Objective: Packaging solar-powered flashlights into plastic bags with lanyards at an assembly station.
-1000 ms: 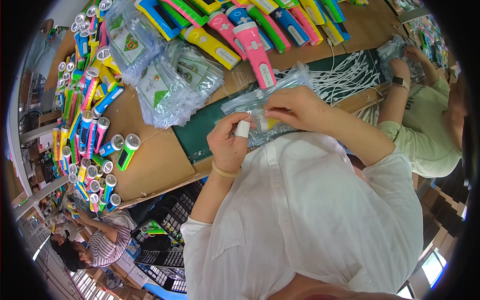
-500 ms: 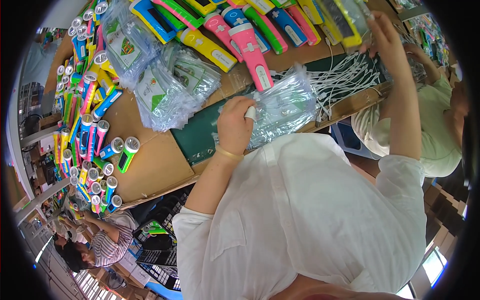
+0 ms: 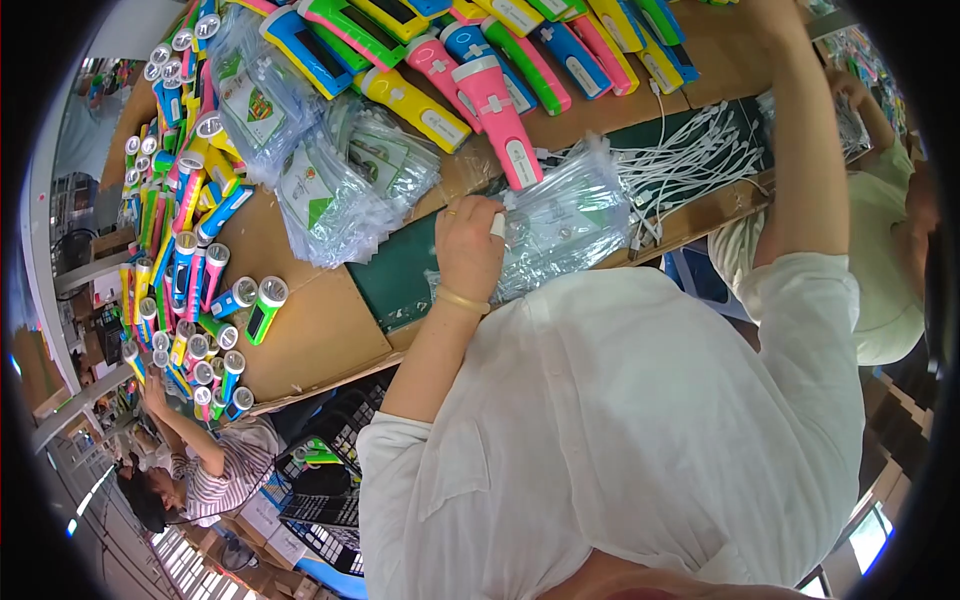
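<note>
My left hand (image 3: 467,248), a white wrap on one digit and a band at the wrist, closes on the near-left edge of a stack of clear plastic bags (image 3: 570,212). My right arm stretches far to the right; only part of my right hand (image 3: 772,18) shows at the top rim, its fingers cut off. Just beyond the bags lies a pink flashlight (image 3: 505,125) with a white cross. Beside it are a yellow flashlight (image 3: 415,108) and several more in blue, green and pink. White charging cables (image 3: 690,155) lie spread to the right of the bags.
More bags with printed cards (image 3: 330,190) are piled to the left on the cardboard-covered table (image 3: 300,330). Many small flashlights (image 3: 185,270) crowd the far left. Black crates (image 3: 330,500) stand below the table edge. Co-workers sit at left (image 3: 215,465) and right (image 3: 880,255).
My right hand has moved up and away to the top rim; the bagged yellow flashlight it held has left the view. My left hand stays at the bags.
</note>
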Motion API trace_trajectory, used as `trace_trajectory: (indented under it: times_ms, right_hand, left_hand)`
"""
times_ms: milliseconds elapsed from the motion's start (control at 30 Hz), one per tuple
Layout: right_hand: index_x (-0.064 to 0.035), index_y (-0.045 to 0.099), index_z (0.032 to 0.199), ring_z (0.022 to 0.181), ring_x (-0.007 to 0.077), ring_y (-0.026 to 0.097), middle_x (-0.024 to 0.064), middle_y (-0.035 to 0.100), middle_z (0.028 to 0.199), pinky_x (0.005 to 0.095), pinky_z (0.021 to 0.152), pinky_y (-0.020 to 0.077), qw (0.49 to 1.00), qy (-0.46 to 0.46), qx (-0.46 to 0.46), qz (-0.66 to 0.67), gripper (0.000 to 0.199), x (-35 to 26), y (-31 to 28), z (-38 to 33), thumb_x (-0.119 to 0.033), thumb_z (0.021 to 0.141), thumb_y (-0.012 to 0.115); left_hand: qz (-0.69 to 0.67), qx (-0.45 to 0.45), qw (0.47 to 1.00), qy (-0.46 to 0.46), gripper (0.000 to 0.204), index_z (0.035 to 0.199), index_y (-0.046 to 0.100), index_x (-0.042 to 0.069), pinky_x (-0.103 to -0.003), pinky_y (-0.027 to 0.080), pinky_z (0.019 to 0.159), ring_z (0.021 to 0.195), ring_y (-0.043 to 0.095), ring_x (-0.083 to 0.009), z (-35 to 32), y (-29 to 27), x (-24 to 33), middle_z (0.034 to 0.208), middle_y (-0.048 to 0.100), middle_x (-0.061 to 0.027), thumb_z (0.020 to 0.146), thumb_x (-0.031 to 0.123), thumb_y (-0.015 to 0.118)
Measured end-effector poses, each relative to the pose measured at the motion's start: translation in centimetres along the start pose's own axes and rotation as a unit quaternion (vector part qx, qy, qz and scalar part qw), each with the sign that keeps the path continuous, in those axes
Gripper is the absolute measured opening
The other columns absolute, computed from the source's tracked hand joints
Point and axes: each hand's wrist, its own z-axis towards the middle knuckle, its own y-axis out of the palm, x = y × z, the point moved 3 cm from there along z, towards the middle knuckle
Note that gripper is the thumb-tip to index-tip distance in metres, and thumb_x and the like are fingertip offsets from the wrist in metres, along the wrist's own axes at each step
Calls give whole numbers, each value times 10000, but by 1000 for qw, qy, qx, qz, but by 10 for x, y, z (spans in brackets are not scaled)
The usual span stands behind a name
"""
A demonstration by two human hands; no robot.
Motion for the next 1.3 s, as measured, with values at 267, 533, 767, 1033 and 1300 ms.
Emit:
trace_trajectory:
  times_ms: [267, 533, 767, 1033, 1300]
  right_hand:
    - [-54, 705, 997, 907, 253, 687, 77, 682, 937, 365, 776, 550, 890, -165, -384, -185, 171, 12, 158, -212, -119, 841, 729]
    - [-84, 693, 913, 935, 256, 649, 49, 656, 937, 382, 794, 533, 851, -238, -373, -283, 135, 40, 176, -238, -140, 799, 739]
    - [-88, 698, 835, 927, 251, 631, 45, 653, 861, 378, 784, 527, 856, -208, -376, -287, 76, 43, 163, -236, -135, 795, 742]
    - [-135, 690, 1066, 935, 268, 627, 36, 658, 910, 407, 857, 501, 887, -270, -359, -110, 299, 15, 195, -247, -55, 786, 755]
    - [-117, 683, 1036, 918, 283, 629, 49, 655, 931, 417, 807, 513, 878, -236, -414, -43, 227, 22, 200, -249, -47, 824, 725]
  left_hand:
    - [-342, -130, 916, -166, 157, 986, 667, 3, -264, 509, 678, 755, 637, -135, 2, -3, -14, 882, 687, -70, 863, -77, 609]
    - [-278, -97, 947, -131, 146, 989, 676, 2, -310, 524, 673, 751, 654, -202, 3, -5, 5, 859, 683, -97, 846, -12, 699]
    - [-144, -24, 989, -32, 145, 948, 692, 21, -360, 533, 672, 743, 669, -305, -14, -31, -1, 845, 667, -129, 811, 23, 739]
    - [-225, 15, 971, -83, 154, 1010, 701, 4, -280, 519, 657, 696, 644, -179, -28, -51, -4, 862, 694, -111, 859, 13, 731]
    - [-362, -9, 909, -208, 128, 1005, 715, 9, -261, 517, 665, 734, 647, -109, -42, -50, -12, 864, 710, -86, 878, 17, 727]
